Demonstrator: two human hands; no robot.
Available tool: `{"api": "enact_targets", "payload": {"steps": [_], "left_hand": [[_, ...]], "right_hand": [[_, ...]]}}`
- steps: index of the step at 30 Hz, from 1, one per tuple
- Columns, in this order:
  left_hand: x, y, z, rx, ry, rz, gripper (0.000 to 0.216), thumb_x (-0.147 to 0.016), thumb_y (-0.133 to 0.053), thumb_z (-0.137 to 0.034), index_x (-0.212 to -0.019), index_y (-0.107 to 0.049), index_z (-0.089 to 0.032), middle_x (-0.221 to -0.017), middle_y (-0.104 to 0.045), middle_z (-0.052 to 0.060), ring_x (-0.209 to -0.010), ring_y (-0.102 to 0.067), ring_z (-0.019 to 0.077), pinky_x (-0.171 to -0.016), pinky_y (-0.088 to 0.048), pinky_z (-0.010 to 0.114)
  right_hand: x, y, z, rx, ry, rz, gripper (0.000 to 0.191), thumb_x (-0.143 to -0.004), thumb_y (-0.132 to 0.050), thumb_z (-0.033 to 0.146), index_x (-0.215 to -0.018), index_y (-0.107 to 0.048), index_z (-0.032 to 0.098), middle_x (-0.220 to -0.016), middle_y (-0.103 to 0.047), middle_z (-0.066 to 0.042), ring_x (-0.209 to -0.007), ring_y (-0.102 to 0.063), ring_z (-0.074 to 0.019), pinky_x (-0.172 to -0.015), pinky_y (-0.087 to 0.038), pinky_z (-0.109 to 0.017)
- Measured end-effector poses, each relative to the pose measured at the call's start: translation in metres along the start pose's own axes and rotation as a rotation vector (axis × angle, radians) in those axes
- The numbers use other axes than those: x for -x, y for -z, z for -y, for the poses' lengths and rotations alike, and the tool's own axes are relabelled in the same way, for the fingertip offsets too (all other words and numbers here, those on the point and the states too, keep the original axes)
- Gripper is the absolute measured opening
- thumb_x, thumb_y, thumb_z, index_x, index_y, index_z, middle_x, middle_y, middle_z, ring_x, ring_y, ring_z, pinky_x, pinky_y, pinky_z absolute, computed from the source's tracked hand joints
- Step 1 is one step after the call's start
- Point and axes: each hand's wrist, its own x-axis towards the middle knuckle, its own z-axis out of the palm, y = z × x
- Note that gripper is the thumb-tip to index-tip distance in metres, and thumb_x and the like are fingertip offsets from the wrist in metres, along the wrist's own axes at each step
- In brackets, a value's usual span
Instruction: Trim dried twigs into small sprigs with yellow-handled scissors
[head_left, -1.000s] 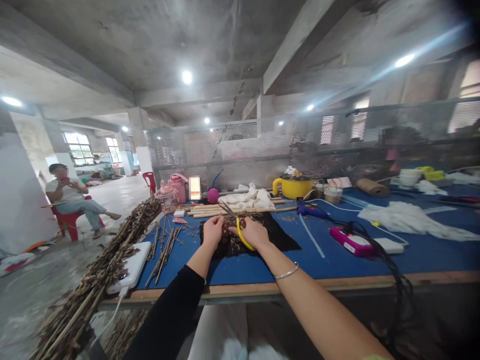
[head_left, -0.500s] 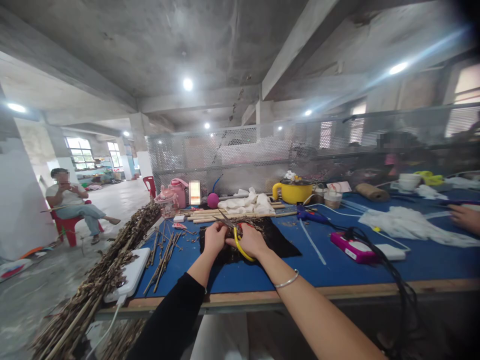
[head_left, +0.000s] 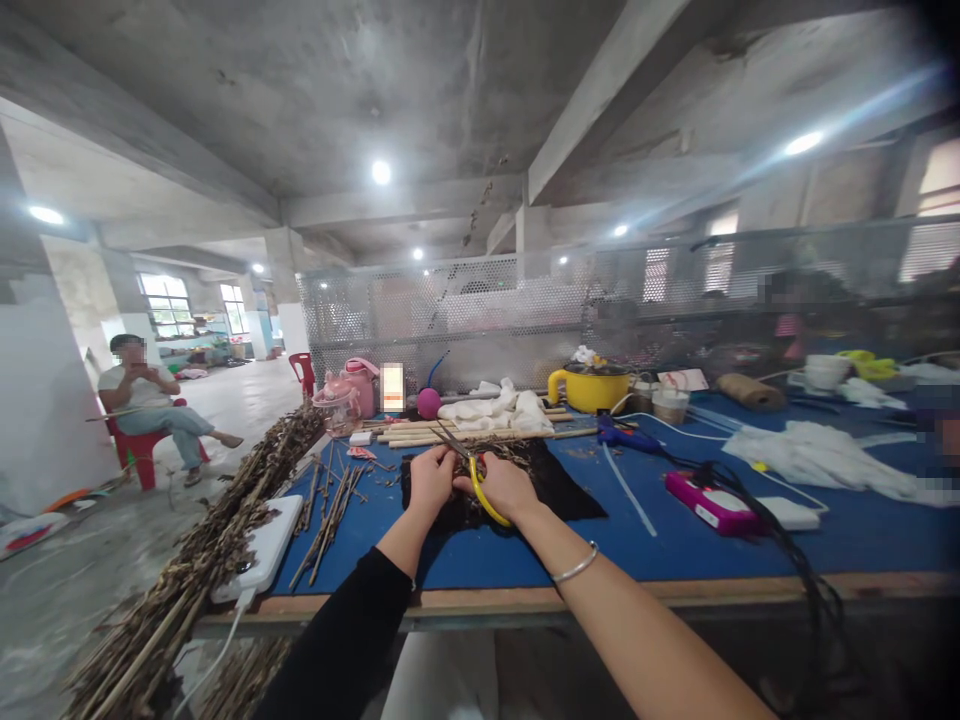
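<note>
My right hand (head_left: 501, 488) is closed around the yellow-handled scissors (head_left: 480, 482), whose blades point up and to the left, away from me. Beside it, my left hand (head_left: 431, 482) is closed, thumb and fingers pinched together close to the blades; what it pinches is too small to make out. Both hands are over a black cloth (head_left: 574, 490) strewn with dry plant scraps. Left of the cloth, several cut dry stems (head_left: 334, 525) lie on the blue tabletop (head_left: 600, 555).
A large bundle of dry stalks (head_left: 217, 530) leans along the table's left end by a white power bank (head_left: 270, 550). Wooden sticks (head_left: 420, 436), a yellow pot (head_left: 592, 388), a blue glue gun (head_left: 626, 435) and a magenta box (head_left: 712, 503) lie around. A person (head_left: 150, 410) sits far left.
The view has shifted slightly. My hands and the scissors keep nearly the same place over the cloth. At the far right, another person's hand has drawn back towards the frame edge.
</note>
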Motion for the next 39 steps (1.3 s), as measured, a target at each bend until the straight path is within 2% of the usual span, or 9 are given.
{"api": "enact_targets", "payload": {"steps": [4,9,16,22,27,33,39], "left_hand": [[-0.001,-0.003,0.004,0.024,0.008,0.019,0.025,-0.075,-0.047,-0.027,-0.080,-0.068,-0.015,-0.069,-0.066,0.003,-0.063,-0.054,0.0140,-0.061,-0.039,0.023],[-0.003,-0.005,0.004,0.041,0.084,0.005,0.024,-0.076,-0.047,-0.027,-0.075,-0.067,-0.014,-0.063,-0.062,0.003,-0.059,-0.052,0.0131,-0.059,-0.039,0.023],[-0.004,-0.009,0.005,0.346,0.288,0.049,0.024,-0.078,-0.041,-0.027,-0.079,-0.061,-0.014,-0.060,-0.057,0.002,-0.048,-0.048,0.0104,-0.045,-0.038,0.021],[-0.005,-0.009,0.004,0.300,0.242,0.043,0.019,-0.075,-0.041,-0.017,-0.070,-0.058,-0.013,-0.060,-0.058,0.002,-0.052,-0.051,0.0099,-0.049,-0.039,0.019],[-0.005,-0.006,0.002,0.111,0.191,0.067,0.019,-0.072,-0.041,-0.011,-0.070,-0.060,-0.013,-0.065,-0.062,0.004,-0.060,-0.054,0.0117,-0.059,-0.042,0.021],[-0.005,-0.003,0.002,0.025,0.115,0.063,0.023,-0.075,-0.041,-0.014,-0.080,-0.063,-0.013,-0.075,-0.065,0.005,-0.068,-0.056,0.0138,-0.067,-0.041,0.023],[-0.005,-0.003,0.002,-0.001,0.102,0.043,0.023,-0.077,-0.041,-0.021,-0.078,-0.063,-0.013,-0.067,-0.062,0.003,-0.061,-0.052,0.0121,-0.059,-0.039,0.022]], "right_hand": [[-0.001,-0.001,0.001,-0.025,-0.022,0.019,0.059,-0.066,-0.045,0.070,-0.092,-0.055,0.017,-0.088,-0.064,-0.013,-0.085,-0.060,-0.0265,-0.069,-0.040,-0.031],[-0.001,-0.002,0.000,-0.021,-0.042,0.015,0.061,-0.066,-0.043,0.072,-0.092,-0.055,0.018,-0.090,-0.064,-0.012,-0.087,-0.059,-0.0262,-0.071,-0.039,-0.032],[-0.004,-0.004,-0.007,-0.113,-0.038,-0.016,0.064,-0.065,-0.050,0.067,-0.105,-0.049,0.018,-0.100,-0.061,-0.011,-0.092,-0.057,-0.0248,-0.073,-0.038,-0.030],[-0.005,-0.009,-0.008,-0.123,0.030,0.019,0.062,-0.063,-0.056,0.063,-0.104,-0.049,0.016,-0.102,-0.058,-0.011,-0.095,-0.055,-0.0242,-0.074,-0.037,-0.028],[-0.004,-0.006,-0.006,-0.117,0.063,0.006,0.062,-0.063,-0.057,0.061,-0.104,-0.049,0.016,-0.103,-0.058,-0.011,-0.096,-0.055,-0.0242,-0.075,-0.036,-0.029],[-0.001,-0.003,-0.002,-0.118,0.034,0.052,0.059,-0.065,-0.052,0.064,-0.100,-0.049,0.017,-0.098,-0.061,-0.011,-0.091,-0.057,-0.0254,-0.070,-0.038,-0.029],[0.000,-0.002,0.002,-0.063,0.018,0.031,0.061,-0.066,-0.047,0.069,-0.096,-0.050,0.017,-0.092,-0.063,-0.011,-0.087,-0.059,-0.0265,-0.069,-0.039,-0.030]]}}
